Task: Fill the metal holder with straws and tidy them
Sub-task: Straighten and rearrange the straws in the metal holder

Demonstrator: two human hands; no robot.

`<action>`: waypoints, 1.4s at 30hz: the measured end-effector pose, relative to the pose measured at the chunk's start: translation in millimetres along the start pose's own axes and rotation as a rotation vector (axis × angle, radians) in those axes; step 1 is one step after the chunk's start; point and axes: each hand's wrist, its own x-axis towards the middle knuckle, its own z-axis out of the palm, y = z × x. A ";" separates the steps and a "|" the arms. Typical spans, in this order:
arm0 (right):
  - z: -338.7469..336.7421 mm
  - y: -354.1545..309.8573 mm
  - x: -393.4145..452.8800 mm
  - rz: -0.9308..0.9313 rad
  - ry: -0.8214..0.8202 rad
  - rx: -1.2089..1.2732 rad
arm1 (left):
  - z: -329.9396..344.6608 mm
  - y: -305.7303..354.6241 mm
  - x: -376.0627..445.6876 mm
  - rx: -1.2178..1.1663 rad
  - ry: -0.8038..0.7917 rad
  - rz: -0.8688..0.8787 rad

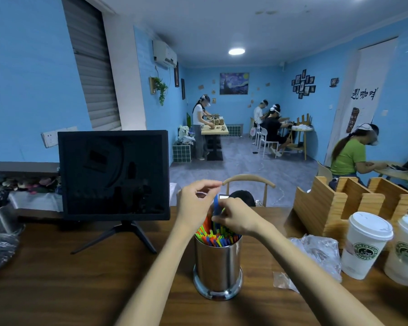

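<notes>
Blue walls [21, 78], grey floor [240, 161], 1 round ceiling light [236, 51], a wooden table [57, 278] in front.

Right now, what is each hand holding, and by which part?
The right hand pinches the blue straw near its middle, above the metal holder. The left hand is curled beside it; its grip cannot be told.

Just one view here, a wide-angle camera worn on the head. It looks forward and a bit down across the wooden tabletop [57, 278], close enough that both forearms stretch in from the bottom edge. The metal holder [218, 267] sits near, bottom center, with the monitor [113, 175] to its left. Beyond them it sees the whole blue room, with edges bowed by the lens.
</notes>
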 end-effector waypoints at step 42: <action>-24.1 12.9 -9.2 0.167 0.759 1.252 | -19.8 -10.0 -3.1 -0.422 -0.090 -0.315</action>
